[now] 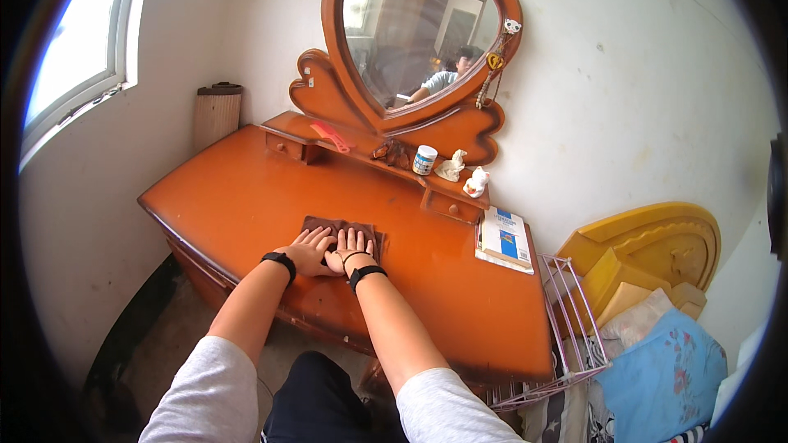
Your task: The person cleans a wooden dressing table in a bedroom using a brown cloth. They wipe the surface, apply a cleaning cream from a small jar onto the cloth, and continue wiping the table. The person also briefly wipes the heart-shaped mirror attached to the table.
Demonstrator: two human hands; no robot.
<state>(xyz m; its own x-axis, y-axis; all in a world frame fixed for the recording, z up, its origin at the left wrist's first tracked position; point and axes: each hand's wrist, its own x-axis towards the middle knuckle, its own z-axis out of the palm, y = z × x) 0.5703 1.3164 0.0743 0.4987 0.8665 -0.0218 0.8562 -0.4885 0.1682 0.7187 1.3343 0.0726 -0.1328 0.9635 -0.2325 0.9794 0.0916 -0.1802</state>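
Note:
A dark brown cloth lies flat on the orange-brown wooden dressing table, near its front middle. My left hand rests palm down on the left part of the cloth, fingers somewhat spread. Beside it, my right hand presses flat on the cloth too, and the two hands touch at the thumbs. Each wrist wears a black band, and a thin bracelet circles the right one. Part of the cloth is hidden under the hands.
A raised shelf at the back holds a red comb, a white jar and white figurines below a heart-shaped mirror. Books lie at the right edge. A pink metal rack stands beside the table.

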